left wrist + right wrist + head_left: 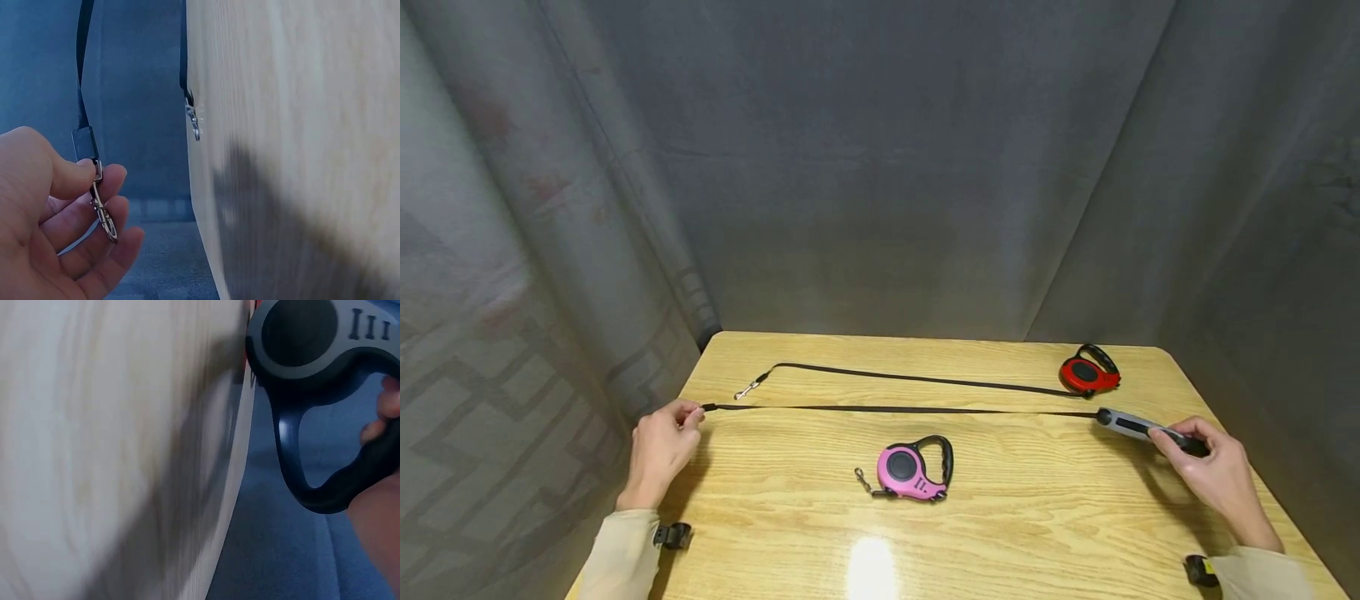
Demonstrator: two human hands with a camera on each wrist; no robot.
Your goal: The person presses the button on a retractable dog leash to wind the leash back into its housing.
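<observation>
My left hand (664, 442) pinches the clip end of a black leash strap (880, 409); in the left wrist view its metal snap hook (103, 209) lies against the fingers (112, 181). At the right, my right hand (1217, 467) grips the black handle of a grey retractable dog leash (1131, 423), held above the table. The strap runs stretched across between both hands. In the right wrist view the leash's round black centre (300, 331) and looped handle (290, 450) show, with fingers partly cut off by the frame.
A pink retractable leash (901, 467) lies front centre, its small hook (861, 477) beside it. At the back right of the wooden table (1000, 533) lies a red retractable leash (1084, 374), its strap (917, 378) drawn out leftward to a metal hook (747, 390). Grey curtains (880, 167) surround the table.
</observation>
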